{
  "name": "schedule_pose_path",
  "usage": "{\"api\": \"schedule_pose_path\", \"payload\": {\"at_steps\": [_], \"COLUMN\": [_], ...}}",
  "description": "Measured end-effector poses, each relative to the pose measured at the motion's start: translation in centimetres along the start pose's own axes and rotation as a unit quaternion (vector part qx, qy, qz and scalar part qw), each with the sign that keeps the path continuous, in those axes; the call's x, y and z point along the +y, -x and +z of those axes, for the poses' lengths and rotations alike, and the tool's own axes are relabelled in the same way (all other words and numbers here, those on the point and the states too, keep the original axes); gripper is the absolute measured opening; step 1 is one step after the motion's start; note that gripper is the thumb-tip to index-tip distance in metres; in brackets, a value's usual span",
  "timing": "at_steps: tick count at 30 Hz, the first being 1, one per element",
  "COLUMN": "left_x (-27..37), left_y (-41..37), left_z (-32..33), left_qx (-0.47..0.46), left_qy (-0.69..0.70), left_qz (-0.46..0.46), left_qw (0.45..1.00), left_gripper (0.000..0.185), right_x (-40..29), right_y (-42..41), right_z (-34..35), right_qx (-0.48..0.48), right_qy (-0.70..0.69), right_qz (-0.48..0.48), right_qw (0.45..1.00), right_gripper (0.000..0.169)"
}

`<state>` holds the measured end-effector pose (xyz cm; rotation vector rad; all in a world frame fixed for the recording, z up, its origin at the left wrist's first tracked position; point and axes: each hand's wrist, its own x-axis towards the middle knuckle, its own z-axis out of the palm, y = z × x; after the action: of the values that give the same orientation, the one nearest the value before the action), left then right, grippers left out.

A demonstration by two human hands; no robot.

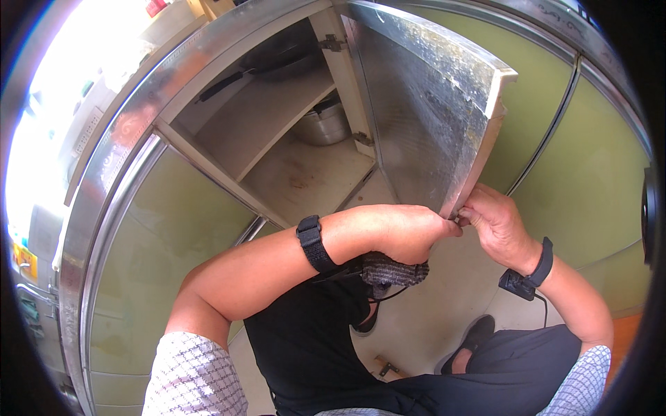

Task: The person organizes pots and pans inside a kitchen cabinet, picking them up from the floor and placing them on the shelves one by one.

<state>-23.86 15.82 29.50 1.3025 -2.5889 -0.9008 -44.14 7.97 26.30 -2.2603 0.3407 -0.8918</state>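
A cabinet door with a worn metallic inner face stands swung out on its hinges. At its lower outer corner my left hand bends round the edge with the fingertips pressed there. My right hand meets it from the other side, thumb and fingers pinched at the same corner. Whether a small part lies between the fingertips cannot be told. A dark striped cloth, maybe a glove, shows just below my left hand. Both wrists wear black straps, and a black box with a cable hangs at the right one.
Inside the cabinet are a shelf, a dark pan and a metal pot. Two hinges sit on the frame. Green door panels flank the opening. A small wooden piece with a dark bracket lies on the floor between my legs.
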Motion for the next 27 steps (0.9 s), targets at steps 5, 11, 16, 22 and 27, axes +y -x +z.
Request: {"api": "schedule_pose_path", "payload": {"at_steps": [5,11,16,22,27], "left_x": [0.0,0.2,2.0,2.2,2.8], "left_y": [0.2,0.4,1.5,3.6,4.5], "left_z": [0.1,0.5,0.3,2.4,4.1], "left_qx": [-0.011,0.006,-0.035,0.025,0.061], "left_qy": [0.006,-0.026,-0.047,-0.073,-0.101], "left_qz": [-0.021,-0.005,-0.086,-0.14,-0.237], "left_qw": [1.0,1.0,0.995,0.987,0.964], "left_gripper": [0.065,0.066,0.067,0.072,0.071], "right_x": [0.0,0.3,-0.3,0.4,1.0], "right_y": [0.1,0.7,1.1,2.7,3.7], "right_z": [0.1,0.1,0.6,-0.1,-2.0], "right_qx": [-0.006,-0.029,-0.078,-0.208,-0.259], "right_qy": [0.005,0.033,0.063,0.114,0.178], "right_qz": [-0.003,-0.005,-0.035,0.017,0.043], "right_qw": [1.0,0.999,0.994,0.971,0.948], "right_gripper": [0.021,0.015,0.014,0.032,0.038]}}
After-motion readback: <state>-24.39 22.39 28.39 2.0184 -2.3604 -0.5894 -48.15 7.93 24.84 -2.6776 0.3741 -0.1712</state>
